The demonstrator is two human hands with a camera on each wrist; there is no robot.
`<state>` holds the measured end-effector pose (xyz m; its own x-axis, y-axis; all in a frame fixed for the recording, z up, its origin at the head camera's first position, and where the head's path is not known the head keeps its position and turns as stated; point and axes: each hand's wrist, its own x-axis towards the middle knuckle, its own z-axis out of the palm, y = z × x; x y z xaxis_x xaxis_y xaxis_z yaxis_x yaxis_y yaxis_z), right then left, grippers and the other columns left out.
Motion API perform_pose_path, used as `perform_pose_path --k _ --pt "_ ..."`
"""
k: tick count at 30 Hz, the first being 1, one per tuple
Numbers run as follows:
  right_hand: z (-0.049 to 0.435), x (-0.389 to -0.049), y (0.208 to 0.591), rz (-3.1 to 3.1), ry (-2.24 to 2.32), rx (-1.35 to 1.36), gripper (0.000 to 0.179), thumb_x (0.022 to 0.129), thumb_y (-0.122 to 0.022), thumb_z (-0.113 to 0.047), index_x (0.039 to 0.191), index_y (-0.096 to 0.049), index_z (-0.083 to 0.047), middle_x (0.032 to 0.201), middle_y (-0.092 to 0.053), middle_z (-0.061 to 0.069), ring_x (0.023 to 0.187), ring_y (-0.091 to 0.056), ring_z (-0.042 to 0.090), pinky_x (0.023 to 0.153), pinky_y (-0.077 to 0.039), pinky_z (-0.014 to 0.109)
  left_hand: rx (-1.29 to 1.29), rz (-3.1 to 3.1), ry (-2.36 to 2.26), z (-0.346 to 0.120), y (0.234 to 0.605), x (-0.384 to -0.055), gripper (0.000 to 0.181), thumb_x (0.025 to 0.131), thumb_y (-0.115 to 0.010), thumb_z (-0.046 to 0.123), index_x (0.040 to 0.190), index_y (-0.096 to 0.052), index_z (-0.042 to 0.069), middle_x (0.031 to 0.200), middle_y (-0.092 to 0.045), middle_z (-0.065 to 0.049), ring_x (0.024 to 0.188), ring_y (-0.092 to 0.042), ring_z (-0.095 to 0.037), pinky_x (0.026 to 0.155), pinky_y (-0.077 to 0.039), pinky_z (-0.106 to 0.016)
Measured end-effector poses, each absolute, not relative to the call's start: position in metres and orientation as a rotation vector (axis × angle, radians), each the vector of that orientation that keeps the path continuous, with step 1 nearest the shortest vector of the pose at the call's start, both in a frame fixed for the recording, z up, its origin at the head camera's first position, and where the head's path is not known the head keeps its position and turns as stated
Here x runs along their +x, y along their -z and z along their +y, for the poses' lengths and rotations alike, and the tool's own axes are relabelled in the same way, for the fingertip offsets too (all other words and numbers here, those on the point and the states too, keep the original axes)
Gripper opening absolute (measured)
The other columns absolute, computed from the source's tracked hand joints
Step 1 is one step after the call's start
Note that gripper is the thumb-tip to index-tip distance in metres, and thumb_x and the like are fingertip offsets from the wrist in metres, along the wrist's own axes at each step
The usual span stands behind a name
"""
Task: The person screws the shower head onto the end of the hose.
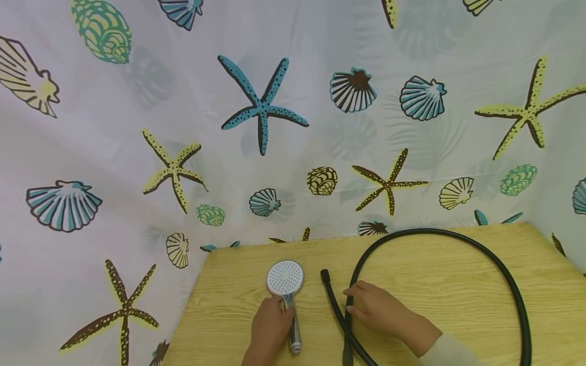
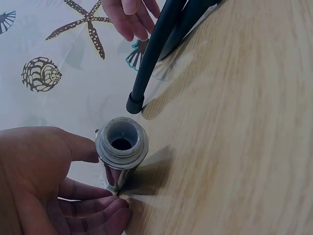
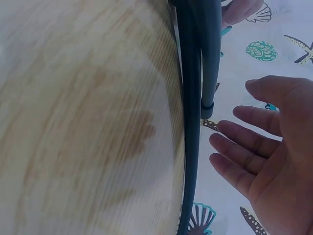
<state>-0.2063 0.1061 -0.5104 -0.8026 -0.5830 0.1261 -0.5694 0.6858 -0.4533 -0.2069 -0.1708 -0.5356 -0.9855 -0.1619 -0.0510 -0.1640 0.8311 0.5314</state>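
Note:
A silver hand shower head (image 1: 285, 278) lies on the wood-grain table, its round spray face up and its handle (image 1: 295, 333) toward the near side. My left hand (image 1: 271, 324) holds it at the upper handle, thumb on one side and fingers on the other. The threaded, hollow handle end (image 2: 121, 142) faces the left wrist camera. To the right lies a black hose (image 1: 499, 264), bent in a wide loop with its ends crossing. Beside the hose, my right hand (image 1: 382, 310) has its fingers spread and nothing gripped; the right wrist view shows the hand (image 3: 274, 147) apart from the hose.
One hose end (image 1: 325, 276) points away from me, between the shower head and my right hand. The wood-grain table (image 1: 435, 284) meets a white curtain (image 1: 293, 203) printed with starfish and shells at its back and sides.

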Motion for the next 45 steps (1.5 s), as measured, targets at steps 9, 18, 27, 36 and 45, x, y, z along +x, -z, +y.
perform_pose_path --k 9,18,27,36,45 --pt "0.102 -0.206 0.509 2.862 0.727 -0.993 0.039 0.1 -0.064 -0.024 0.132 -0.062 -0.002 0.123 -0.064 0.009 0.109 -0.066 0.024 0.09 -0.059 0.038 -0.272 3.003 -0.826 -0.169 0.535 -0.208 0.043 0.088 -0.073 0.032 0.114 -0.068 -0.003 0.085 -0.057 -0.008 0.071 -0.052 -0.018 0.057 -0.042 -0.031" --pt "0.099 -0.206 0.512 2.867 0.712 -1.022 0.038 0.099 -0.065 -0.022 0.13 -0.062 0.0 0.121 -0.066 0.012 0.107 -0.066 0.023 0.09 -0.059 0.037 -0.272 3.002 -0.848 -0.169 0.538 -0.21 0.04 0.085 -0.077 0.031 0.108 -0.071 -0.001 0.084 -0.066 -0.005 0.069 -0.055 -0.016 0.059 -0.046 -0.033" --pt "0.096 -0.208 0.514 2.871 0.689 -1.027 0.038 0.1 -0.064 -0.024 0.13 -0.063 -0.001 0.121 -0.067 0.011 0.109 -0.067 0.024 0.092 -0.059 0.038 -0.299 2.961 -0.972 -0.17 0.539 -0.21 0.037 0.084 -0.077 0.027 0.108 -0.071 -0.001 0.088 -0.071 -0.006 0.065 -0.058 -0.014 0.056 -0.048 -0.028" --pt "0.094 -0.211 0.516 2.855 0.709 -1.003 0.038 0.101 -0.063 -0.026 0.131 -0.063 -0.002 0.123 -0.066 0.01 0.11 -0.066 0.024 0.093 -0.059 0.039 -0.331 2.924 -1.042 -0.17 0.539 -0.21 0.041 0.084 -0.078 0.025 0.112 -0.069 -0.003 0.093 -0.072 -0.009 0.063 -0.059 -0.013 0.051 -0.048 -0.026" --pt "0.093 -0.213 0.515 2.825 0.7 -0.966 0.039 0.101 -0.062 -0.028 0.132 -0.062 -0.004 0.126 -0.065 0.01 0.113 -0.066 0.025 0.095 -0.058 0.041 -0.36 2.868 -1.095 -0.166 0.535 -0.208 0.042 0.085 -0.077 0.024 0.114 -0.066 -0.004 0.083 -0.068 -0.006 0.057 -0.059 -0.012 0.047 -0.05 -0.025"
